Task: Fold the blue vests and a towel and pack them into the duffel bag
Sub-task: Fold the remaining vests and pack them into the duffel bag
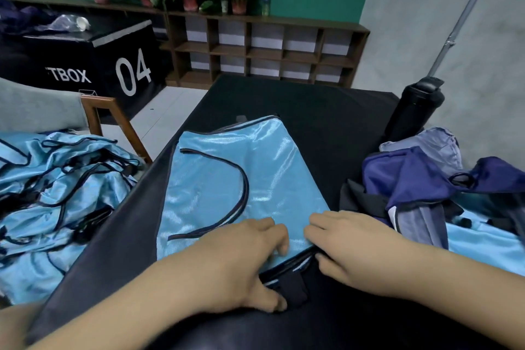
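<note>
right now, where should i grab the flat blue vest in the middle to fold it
Take the flat blue vest by its near hem, coming from your own side. It lies spread flat with that edge free at the front, and the left hand and right hand seem to pinch it there. The far edge looks a longer reach.

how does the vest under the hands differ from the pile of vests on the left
The center vest lies flat and smooth on the black mat; the vest pile is crumpled. The center vest is single; the vest pile is several, tangled together. Both are shiny light blue with dark trim.
</note>
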`<state>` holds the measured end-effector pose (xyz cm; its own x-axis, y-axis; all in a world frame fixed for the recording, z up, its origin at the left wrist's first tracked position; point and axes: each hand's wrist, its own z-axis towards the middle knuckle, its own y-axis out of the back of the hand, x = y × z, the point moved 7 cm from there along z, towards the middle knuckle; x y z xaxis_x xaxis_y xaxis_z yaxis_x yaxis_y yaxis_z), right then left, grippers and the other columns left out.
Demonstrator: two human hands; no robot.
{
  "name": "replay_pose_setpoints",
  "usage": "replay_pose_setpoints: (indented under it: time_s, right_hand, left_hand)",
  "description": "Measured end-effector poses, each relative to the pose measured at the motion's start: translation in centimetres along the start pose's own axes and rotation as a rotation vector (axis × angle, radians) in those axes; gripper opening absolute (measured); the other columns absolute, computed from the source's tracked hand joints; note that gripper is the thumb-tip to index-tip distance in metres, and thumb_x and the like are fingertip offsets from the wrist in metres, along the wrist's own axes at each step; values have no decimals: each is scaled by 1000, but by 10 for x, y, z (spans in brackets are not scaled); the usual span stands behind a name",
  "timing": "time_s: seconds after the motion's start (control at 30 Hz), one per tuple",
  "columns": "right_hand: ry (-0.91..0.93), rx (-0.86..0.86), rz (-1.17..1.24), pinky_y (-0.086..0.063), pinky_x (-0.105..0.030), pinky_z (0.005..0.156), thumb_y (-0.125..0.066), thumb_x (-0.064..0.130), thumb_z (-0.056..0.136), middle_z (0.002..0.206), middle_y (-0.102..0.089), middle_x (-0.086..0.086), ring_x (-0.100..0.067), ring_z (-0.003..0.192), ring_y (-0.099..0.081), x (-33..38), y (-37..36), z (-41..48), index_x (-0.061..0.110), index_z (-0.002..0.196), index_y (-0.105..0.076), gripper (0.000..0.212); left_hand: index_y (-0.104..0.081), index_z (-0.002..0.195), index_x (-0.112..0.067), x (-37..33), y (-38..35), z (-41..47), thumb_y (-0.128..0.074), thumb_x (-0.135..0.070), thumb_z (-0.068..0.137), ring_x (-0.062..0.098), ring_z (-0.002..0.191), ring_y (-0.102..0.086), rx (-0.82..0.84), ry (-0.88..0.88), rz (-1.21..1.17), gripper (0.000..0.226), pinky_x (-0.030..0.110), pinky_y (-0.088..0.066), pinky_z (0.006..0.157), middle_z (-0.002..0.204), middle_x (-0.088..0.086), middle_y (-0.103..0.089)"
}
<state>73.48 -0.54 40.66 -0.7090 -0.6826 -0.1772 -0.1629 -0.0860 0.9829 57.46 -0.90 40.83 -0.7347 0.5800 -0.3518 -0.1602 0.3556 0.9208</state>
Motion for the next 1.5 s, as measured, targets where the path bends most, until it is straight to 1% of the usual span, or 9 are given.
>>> replay_pose_setpoints:
  time_s: [0.27,0.37,0.5,0.7,0.93,1.07,1.2,1.4,1.5]
  right_hand:
    - [-81,33,160,-43,-33,84,-45,34,92,90,-46,10,-15,90,-44,-9,10,8,28,90,-43,7]
    - [-169,-5,293,-38,-29,77,-55,28,91,88,-49,12,-11,89,-46,-19,22,11,31,91,-44,11]
    - [-267,-127,457,-50,-36,70,-65,23,88,78,-58,9,-12,79,-58,-35,37,15,31,89,-50,17]
    - [-352,-198,719,-36,-17,55,-75,14,92,65,-60,13,-7,59,-52,-56,46,21,26,91,-64,17]
    - [-350,-68,859,-39,-26,60,-76,16,93,67,-58,12,-2,63,-47,-58,47,22,24,93,-67,13]
    - [-351,56,1130,-41,-24,71,-73,6,93,76,-64,-3,-7,72,-53,-50,54,20,15,96,-71,9]
    - [-438,-15,1136,-51,-38,82,-76,14,94,100,-75,-15,-23,83,-67,-62,50,28,24,105,-75,15]
    - [-601,-130,1064,-46,-19,63,-84,22,90,71,-68,12,-3,63,-59,-91,28,51,26,103,-73,18]
    - [-620,-184,1074,-53,-36,78,-91,32,81,91,-76,-7,-13,76,-68,-102,19,66,30,100,-70,28]
  left_hand:
    - [-48,111,-27,19,-3,-5,-56,-35,92,21,108,-57,-142,99,171,22,32,-37,77,114,-8,-52]
    - [-53,106,-30,42,11,-12,-59,-30,90,15,104,-59,-131,152,90,17,33,-45,77,109,-11,-56]
    - [-58,93,-30,72,34,-27,-65,-29,86,4,85,-59,-192,201,-78,9,28,-49,69,91,-14,-62]
    - [-68,88,-29,99,64,-41,-69,-20,87,11,77,-69,-339,262,-314,9,35,-57,77,88,-15,-74]
    - [-69,84,-24,107,67,-52,-74,-18,98,5,62,-45,-171,196,-560,16,21,-37,61,68,-11,-57]
    - [-71,91,-13,90,71,-63,-72,-9,101,13,76,-54,37,26,-798,11,25,-44,72,83,5,-63]
    - [-70,93,-9,108,72,-50,-74,-20,101,20,79,-52,-76,76,-743,14,35,-41,79,88,21,-61]
    - [-74,91,-21,151,67,-16,-77,-29,96,14,74,-62,-309,267,-569,10,43,-53,81,86,4,-75]
    - [-73,91,-25,168,68,-7,-77,-31,94,19,73,-68,-381,317,-482,7,49,-58,83,83,-5,-76]
